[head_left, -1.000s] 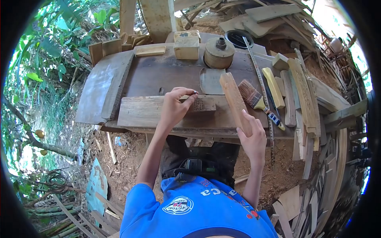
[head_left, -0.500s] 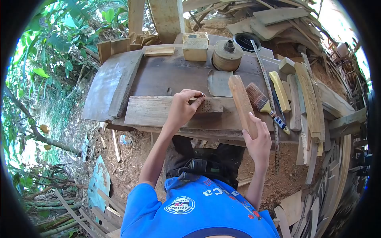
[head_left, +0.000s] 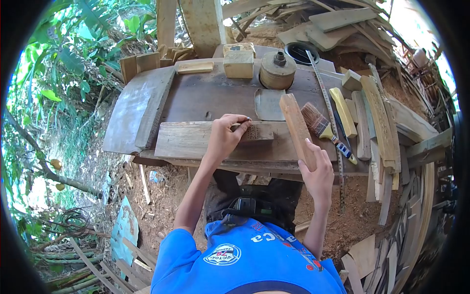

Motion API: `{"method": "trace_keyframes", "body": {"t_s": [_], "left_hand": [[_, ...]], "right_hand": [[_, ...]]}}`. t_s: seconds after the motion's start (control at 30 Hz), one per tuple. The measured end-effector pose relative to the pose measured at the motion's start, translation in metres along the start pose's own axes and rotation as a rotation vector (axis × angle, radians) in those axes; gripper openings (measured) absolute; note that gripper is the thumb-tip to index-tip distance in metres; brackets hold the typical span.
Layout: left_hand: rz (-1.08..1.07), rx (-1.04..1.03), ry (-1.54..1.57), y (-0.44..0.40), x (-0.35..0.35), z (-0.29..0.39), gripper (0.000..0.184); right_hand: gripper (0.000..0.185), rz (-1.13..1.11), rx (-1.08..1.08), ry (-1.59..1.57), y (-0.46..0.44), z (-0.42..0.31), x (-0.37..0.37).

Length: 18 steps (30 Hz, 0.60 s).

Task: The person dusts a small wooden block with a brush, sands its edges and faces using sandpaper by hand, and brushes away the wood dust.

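My left hand (head_left: 227, 137) is closed in a pinch at the right part of a wooden board (head_left: 186, 137). A tiny dark, shiny piece shows at its fingertips, too small to name. Below the fingertips, a wooden block (head_left: 267, 131) has rows of small holes or dots. My right hand (head_left: 318, 169) is wrapped round the near end of a wooden stick (head_left: 297, 127), which points away from me over the bench. Just right of the stick lies a paintbrush (head_left: 318, 122) with a yellow and blue handle. A flat grey plate (head_left: 269, 104) lies behind the block.
The wooden bench (head_left: 191, 100) carries a wood block (head_left: 238, 63), a round wooden piece with a bolt (head_left: 277, 70), a tape measure strip (head_left: 320, 81) and a yellow wooden piece (head_left: 343, 111). A black bowl (head_left: 302, 52) stands behind. Stacked wood strips (head_left: 379, 122) line the right side.
The whole view has shifted very slightly. Both hands keep their grips, with the pinch and the stick in nearly the same places on the bench.
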<state>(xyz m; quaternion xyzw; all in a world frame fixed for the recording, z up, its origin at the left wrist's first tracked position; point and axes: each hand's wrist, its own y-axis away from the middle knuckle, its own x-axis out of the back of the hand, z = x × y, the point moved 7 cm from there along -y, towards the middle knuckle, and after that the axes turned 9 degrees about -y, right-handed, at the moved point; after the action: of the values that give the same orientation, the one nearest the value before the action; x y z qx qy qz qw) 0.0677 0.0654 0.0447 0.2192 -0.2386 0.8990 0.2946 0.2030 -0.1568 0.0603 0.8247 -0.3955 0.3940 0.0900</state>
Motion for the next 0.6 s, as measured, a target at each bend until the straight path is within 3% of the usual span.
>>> {"method": "trace_keyframes", "body": {"t_s": [0.33,0.6], "left_hand": [[0.025,-0.020,-0.026,0.001,0.002,0.003,0.015],[0.114,-0.236,-0.237,0.007,-0.002,0.027,0.009]], "right_hand": [[0.055,-0.001,0.010,-0.011,0.000,0.000,-0.001],[0.056,0.002,0.017,0.051,0.002,0.006,0.002]]}}
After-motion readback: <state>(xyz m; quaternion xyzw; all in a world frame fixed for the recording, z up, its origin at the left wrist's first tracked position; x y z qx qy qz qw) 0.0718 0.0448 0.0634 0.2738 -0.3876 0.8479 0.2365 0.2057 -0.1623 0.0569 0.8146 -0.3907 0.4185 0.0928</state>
